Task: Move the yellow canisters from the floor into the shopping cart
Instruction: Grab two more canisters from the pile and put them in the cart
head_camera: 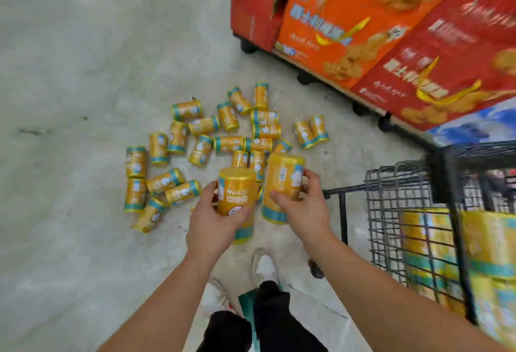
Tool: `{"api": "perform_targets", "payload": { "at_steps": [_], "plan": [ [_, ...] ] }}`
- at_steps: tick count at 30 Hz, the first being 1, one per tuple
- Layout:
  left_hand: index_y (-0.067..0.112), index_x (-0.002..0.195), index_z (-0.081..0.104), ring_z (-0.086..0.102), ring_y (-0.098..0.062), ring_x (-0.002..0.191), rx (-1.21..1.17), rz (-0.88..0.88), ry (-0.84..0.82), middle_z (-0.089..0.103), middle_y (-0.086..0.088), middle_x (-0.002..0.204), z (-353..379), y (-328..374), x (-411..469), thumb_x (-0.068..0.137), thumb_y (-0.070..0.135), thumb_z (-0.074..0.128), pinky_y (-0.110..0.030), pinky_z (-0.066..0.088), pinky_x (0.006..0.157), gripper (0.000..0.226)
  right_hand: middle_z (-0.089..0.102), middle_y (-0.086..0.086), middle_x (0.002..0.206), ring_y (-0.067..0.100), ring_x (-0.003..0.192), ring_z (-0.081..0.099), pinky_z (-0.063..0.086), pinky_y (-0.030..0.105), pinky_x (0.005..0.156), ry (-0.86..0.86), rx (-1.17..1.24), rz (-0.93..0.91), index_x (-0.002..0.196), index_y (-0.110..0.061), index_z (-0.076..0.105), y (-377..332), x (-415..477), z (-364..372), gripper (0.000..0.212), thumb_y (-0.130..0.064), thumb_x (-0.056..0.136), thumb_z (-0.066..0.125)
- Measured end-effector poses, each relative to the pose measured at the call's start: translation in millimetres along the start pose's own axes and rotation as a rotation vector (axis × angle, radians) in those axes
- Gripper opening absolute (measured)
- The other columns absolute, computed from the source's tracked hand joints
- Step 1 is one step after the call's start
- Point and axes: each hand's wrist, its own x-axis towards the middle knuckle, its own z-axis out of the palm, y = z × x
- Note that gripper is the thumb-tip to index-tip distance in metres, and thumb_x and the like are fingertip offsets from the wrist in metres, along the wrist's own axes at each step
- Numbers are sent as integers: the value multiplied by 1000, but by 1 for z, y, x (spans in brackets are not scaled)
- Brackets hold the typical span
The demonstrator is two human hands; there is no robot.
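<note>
My left hand (213, 224) grips a yellow canister (237, 192) with a teal band, held up above the floor. My right hand (303, 207) grips a second yellow canister (282, 181) beside it; the two almost touch. Beyond my hands, several more yellow canisters (201, 150) lie scattered on their sides on the grey floor (69, 72). The wire shopping cart (405, 212) stands to the right of my right hand. Yellow canisters (427, 251) lie inside it, seen blurred through the mesh.
Red and orange cookie display boxes (363, 22) on black feet stand at the upper right, close behind the pile. My white shoes (264, 266) and dark trousers are directly below my hands. A cart wheel (315, 269) sits near my right foot.
</note>
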Motion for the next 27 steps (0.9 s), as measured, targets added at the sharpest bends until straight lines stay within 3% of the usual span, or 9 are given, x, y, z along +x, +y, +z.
{"api": "perform_targets", "payload": {
  "at_steps": [3, 6, 9, 12, 15, 19, 23, 27],
  "plan": [
    [32, 121, 58, 66, -5, 87, -113, 57, -44, 68, 11, 101, -25, 95, -52, 61, 39, 86, -35, 58, 78, 66, 62, -12, 105, 6, 88, 67, 57, 41, 86, 60, 60, -113, 135, -28, 44, -81, -50, -57, 74, -19, 73, 84],
    [30, 116, 62, 69, -9, 85, -166, 134, -89, 70, 7, 100, -27, 168, -102, 50, 52, 81, -36, 59, 77, 72, 61, -13, 105, 6, 85, 67, 59, 36, 79, 123, 92, -202, 139, -26, 43, -135, -93, -120, 77, -23, 74, 84],
    [27, 110, 65, 69, -9, 83, -176, 222, -145, 72, 5, 98, -10, 219, -147, 49, 56, 79, -34, 59, 75, 68, 65, -6, 109, 6, 85, 67, 58, 29, 73, 195, 123, -254, 136, -25, 47, -158, -122, -184, 72, -21, 74, 84],
    [29, 112, 64, 68, -7, 86, -192, 274, -207, 71, 9, 98, 23, 254, -189, 57, 53, 82, -35, 59, 77, 63, 67, -5, 108, 8, 88, 68, 59, 34, 77, 229, 130, -267, 131, -27, 50, -157, -140, -247, 66, -22, 74, 83],
    [33, 112, 62, 68, -4, 86, -196, 291, -286, 71, 12, 98, 75, 278, -226, 68, 44, 82, -34, 60, 75, 49, 65, -11, 105, 2, 85, 67, 59, 31, 75, 257, 107, -258, 126, -36, 49, -134, -150, -315, 59, -29, 76, 81],
    [34, 121, 58, 66, -6, 93, -147, 276, -357, 69, 14, 106, 175, 289, -265, 62, 57, 80, -39, 58, 82, 67, 63, -12, 104, 4, 87, 66, 59, 32, 75, 293, 63, -202, 127, -36, 48, -76, -138, -409, 60, -31, 77, 81],
    [29, 112, 61, 69, -11, 88, -101, 156, -339, 71, 9, 99, 288, 271, -289, 69, 42, 82, -43, 58, 82, 49, 63, -16, 97, 6, 87, 66, 57, 38, 80, 290, -58, -96, 122, -38, 47, -2, -99, -492, 63, -40, 69, 82],
    [24, 106, 63, 69, -16, 80, -5, 46, -264, 73, 4, 91, 378, 239, -286, 65, 44, 84, -42, 58, 74, 50, 60, -5, 116, 17, 100, 64, 54, 40, 85, 285, -319, 3, 131, -34, 46, 60, -46, -543, 88, -64, 52, 71]
  ]
}}
